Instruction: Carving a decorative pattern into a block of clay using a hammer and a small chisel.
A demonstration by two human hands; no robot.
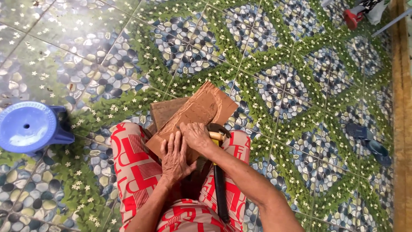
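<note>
A brown board (195, 114) is leaned on the lap, above the pebbled floor (300, 86). It looks stiff and heavy, best gripped by its long edges. A blue stool (28, 126) is seen at the floor's left edge. The left hand (175, 158) is laid flat and open on the board. The right hand (196, 135) is pressed there too, fingers together. A dark tool (219, 180) is tucked underneath.

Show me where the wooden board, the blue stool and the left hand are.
wooden board (199, 109), head view, on its carved top face.
blue stool (25, 126), head view, on its round seat.
left hand (175, 157), head view, on its back.
</note>
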